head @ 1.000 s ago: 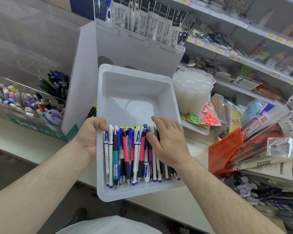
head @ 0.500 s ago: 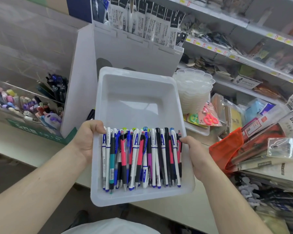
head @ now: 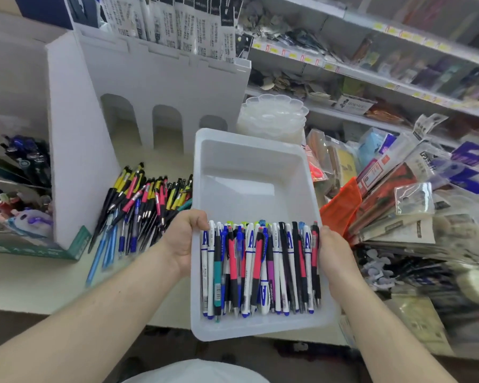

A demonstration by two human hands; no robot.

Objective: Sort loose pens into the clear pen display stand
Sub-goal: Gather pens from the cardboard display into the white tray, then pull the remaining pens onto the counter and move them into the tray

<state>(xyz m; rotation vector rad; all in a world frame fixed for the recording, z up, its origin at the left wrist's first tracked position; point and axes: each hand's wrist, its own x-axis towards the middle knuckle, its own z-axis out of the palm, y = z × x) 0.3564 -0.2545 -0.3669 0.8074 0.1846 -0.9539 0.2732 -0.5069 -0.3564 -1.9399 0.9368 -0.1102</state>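
Over the counter, from the head view, I see my left hand (head: 183, 241) and right hand (head: 333, 251) each gripping a side wall of the white tray (head: 249, 172), sorted pens (head: 260, 268) filling its near end, loose pens (head: 144, 205) heaped left on the counter.

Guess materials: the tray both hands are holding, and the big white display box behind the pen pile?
Tray: looks like translucent frosted plastic, moulded; rounded corners, soft sheen, light glows through the walls. Held by the left hand and right hand at its sides.
Display box: probably matte white cardboard or thin plastic sheet; flat folded panels, cut arch openings, no gloss. Can't tell which.
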